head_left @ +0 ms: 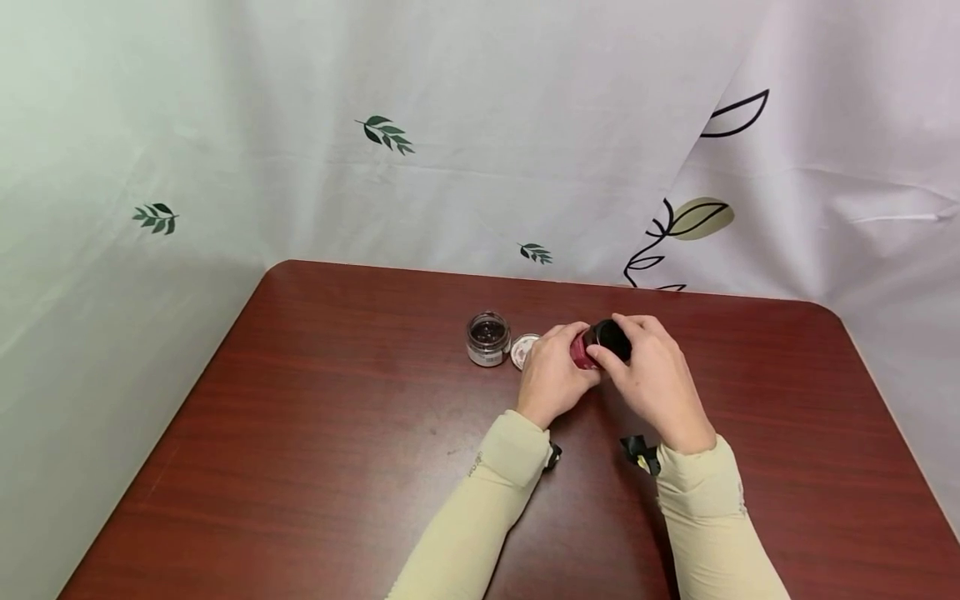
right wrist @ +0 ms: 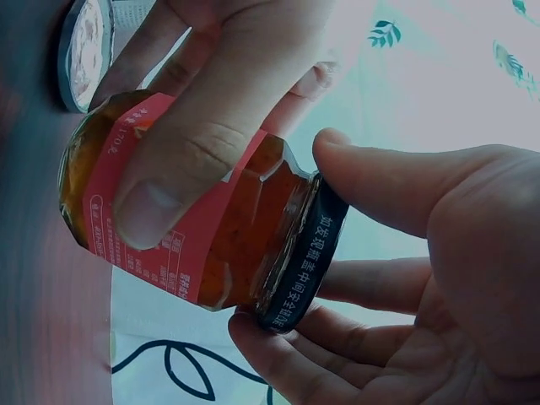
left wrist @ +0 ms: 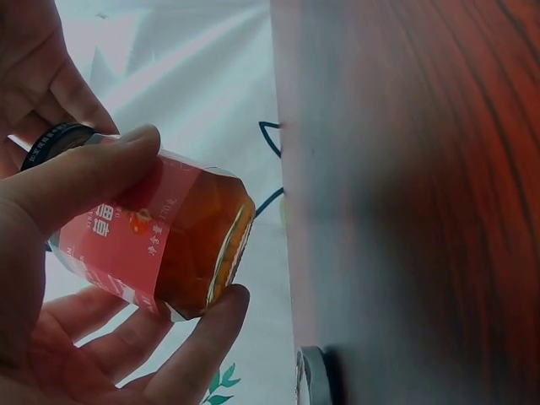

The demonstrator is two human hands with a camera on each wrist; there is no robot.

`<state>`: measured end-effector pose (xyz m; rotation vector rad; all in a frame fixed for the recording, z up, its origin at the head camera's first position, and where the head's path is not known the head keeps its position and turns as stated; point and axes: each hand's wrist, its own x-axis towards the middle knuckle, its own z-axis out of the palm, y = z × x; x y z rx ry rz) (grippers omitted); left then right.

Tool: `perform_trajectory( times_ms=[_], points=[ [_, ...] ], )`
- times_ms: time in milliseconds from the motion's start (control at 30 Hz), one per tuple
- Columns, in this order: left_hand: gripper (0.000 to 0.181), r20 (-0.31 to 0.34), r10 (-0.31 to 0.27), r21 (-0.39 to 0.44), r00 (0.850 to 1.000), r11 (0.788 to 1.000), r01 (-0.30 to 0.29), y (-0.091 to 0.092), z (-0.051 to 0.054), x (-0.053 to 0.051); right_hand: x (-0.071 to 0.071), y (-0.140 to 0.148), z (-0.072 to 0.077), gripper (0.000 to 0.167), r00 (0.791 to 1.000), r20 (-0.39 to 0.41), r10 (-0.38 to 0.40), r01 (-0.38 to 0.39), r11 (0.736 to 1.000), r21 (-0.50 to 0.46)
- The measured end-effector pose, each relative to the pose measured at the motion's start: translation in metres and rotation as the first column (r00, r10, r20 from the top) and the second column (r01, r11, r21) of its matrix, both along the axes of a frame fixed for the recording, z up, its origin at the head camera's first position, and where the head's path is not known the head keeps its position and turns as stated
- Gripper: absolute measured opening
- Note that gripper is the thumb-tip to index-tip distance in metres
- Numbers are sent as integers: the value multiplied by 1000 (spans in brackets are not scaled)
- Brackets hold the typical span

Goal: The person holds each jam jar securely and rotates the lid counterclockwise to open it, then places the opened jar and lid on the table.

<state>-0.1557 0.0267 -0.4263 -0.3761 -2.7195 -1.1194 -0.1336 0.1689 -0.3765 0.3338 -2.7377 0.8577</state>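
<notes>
My left hand (head_left: 551, 377) grips a small faceted glass jar (left wrist: 198, 236) of amber-red contents with a red label, held tilted above the table. In the right wrist view, its thumb presses across the label. A black lid (right wrist: 305, 257) with white lettering sits on the jar's mouth. The thumb and fingers of my right hand (head_left: 662, 383) hold this lid by its rim. To the left stands an open glass jar (head_left: 487, 342) with dark contents. Beside it lies a loose lid (head_left: 522, 352), inner side up, partly hidden by my left hand in the head view.
The reddish-brown wooden table (head_left: 322, 433) has rounded far corners. A white curtain (head_left: 465, 192) with leaf prints hangs behind its far edge and along the sides. Black straps with small devices (head_left: 640, 454) sit at the cuffs of the pale yellow sleeves (head_left: 480, 517).
</notes>
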Motion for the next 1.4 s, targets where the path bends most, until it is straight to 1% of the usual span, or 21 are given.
perform_trajectory(
  times_ms=[200, 300, 700, 900, 1133, 1267, 1400],
  points=[
    [54, 15, -8, -18, 1000, 1000, 8, -1, -1, 1, 2, -1, 0, 51, 1000, 19, 14, -15, 1000, 26],
    [54, 23, -18, -25, 1000, 1000, 19, -2, -1, 1, 3, -1, 0, 51, 1000, 14, 19, -19, 999, 29],
    [52, -6, -49, -33, 999, 998, 49, -3, -1, -2, 4, 2, 2, 51, 998, -15, 54, -53, 998, 40],
    [53, -14, -56, -34, 998, 998, 55, -2, -1, -2, 4, 3, 2, 51, 998, -15, 65, -64, 997, 38],
    [53, -22, -56, -21, 998, 998, 55, -2, -1, -2, 4, 6, 3, 50, 996, -36, 82, -80, 996, 42],
    [53, -19, -52, -18, 998, 998, 52, -2, 0, -2, 4, 6, 4, 50, 996, -38, 87, -85, 995, 47],
    [53, -8, -50, -23, 999, 998, 50, -2, 1, -1, 4, 7, 4, 51, 996, -23, 90, -89, 995, 53]
  ],
)
